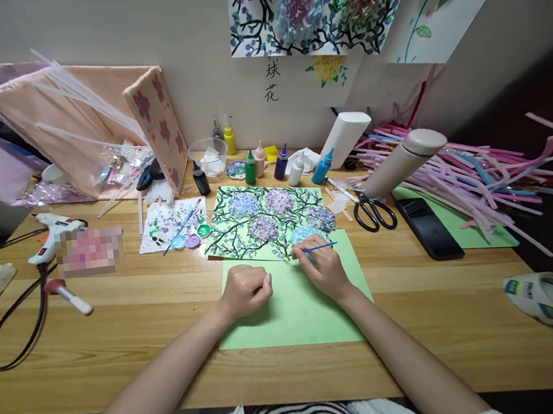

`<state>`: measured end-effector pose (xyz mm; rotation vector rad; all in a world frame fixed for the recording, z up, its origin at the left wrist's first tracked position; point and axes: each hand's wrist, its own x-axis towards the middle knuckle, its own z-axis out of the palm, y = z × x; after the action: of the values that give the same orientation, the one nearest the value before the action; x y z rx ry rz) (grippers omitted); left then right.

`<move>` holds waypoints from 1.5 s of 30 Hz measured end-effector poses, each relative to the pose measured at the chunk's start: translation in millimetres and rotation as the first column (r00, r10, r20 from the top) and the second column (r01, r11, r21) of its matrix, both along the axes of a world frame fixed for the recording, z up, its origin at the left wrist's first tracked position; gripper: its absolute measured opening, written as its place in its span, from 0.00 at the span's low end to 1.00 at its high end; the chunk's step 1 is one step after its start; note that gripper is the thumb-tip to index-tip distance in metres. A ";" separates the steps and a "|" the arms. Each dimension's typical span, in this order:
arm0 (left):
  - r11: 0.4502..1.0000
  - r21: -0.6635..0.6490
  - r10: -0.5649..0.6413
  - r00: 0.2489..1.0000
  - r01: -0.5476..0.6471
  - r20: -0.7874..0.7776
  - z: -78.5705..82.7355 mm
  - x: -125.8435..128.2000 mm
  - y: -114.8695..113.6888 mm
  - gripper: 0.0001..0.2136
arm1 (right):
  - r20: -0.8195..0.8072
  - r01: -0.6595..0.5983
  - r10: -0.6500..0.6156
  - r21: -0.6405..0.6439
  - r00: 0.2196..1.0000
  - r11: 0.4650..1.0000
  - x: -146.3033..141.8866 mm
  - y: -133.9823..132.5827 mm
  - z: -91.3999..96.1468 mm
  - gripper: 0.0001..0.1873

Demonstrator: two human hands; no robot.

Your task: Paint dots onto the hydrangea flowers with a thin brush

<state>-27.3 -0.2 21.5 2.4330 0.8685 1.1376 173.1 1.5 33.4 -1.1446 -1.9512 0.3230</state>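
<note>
While the right hand (pixel 325 269) pinches a slim blue brush (pixel 322 246) at the near edge of the flower painting (pixel 262 212), the left hand (pixel 245 290) is curled into a fist in front of the painting, above a plain green sheet (pixel 300 318); whether it encloses anything cannot be told. Left of the painting lies a paint-spotted paper (pixel 155 222); behind the painting, paint bottles (pixel 250 170); to its right, black-handled scissors (pixel 365 215).

The right grip (pixel 325 271) holds a blue brush (pixel 320 247) at the flower painting (pixel 268 216) — left grip (pixel 246 290) curled.
</note>
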 end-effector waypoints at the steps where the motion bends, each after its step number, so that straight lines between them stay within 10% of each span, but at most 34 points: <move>1: 1.000 -0.008 -0.002 1.000 0.002 0.001 -0.4 -0.2 0.1 0.17 | -0.002 0.005 -0.005 -0.004 1.000 1.000 0.1 0.0 0.0 0.07; 9: 0.993 -0.114 -0.036 0.999 0.035 -0.007 -3.4 1.2 -1.2 0.18 | -0.108 0.036 -0.036 -0.005 0.993 0.999 -7.7 -2.2 15.6 0.09; 14: 0.944 -0.305 -0.140 0.990 0.125 -0.026 -2.3 1.1 -3.2 0.21 | -0.155 -0.116 0.107 -0.053 0.982 0.992 -64.7 20.6 55.0 0.11; 19: 0.732 -0.639 -0.186 0.972 0.234 0.143 2.9 1.8 -13.4 0.33 | -0.048 -0.413 0.410 -0.126 0.911 0.902 -152.4 62.5 62.4 0.13; 24: 0.429 -0.796 -0.087 0.897 0.427 0.434 3.6 11.3 -18.9 0.44 | 0.114 -0.373 0.401 -0.210 0.909 0.904 -197.6 91.8 34.3 0.15; 31: 0.252 -0.782 0.111 0.786 0.570 0.609 -7.6 16.2 -16.5 0.39 | 0.136 -0.361 0.384 -0.166 0.913 0.918 -198.3 96.5 22.4 0.16; 39: 0.221 -0.757 0.094 0.759 0.615 0.645 -3.9 14.1 -18.7 0.35 | 0.066 -0.360 0.369 -0.117 0.927 0.925 -187.7 84.2 42.0 0.14; 45: 0.242 -0.764 0.004 0.787 0.598 0.617 6.1 8.9 -20.5 0.30 | -0.111 -0.129 0.126 -0.024 0.986 0.991 -104.3 54.0 59.9 0.13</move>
<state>-18.4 -20.7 27.6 1.0811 0.5362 0.6665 68.8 55.5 93.3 -1.0022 -1.9319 0.4757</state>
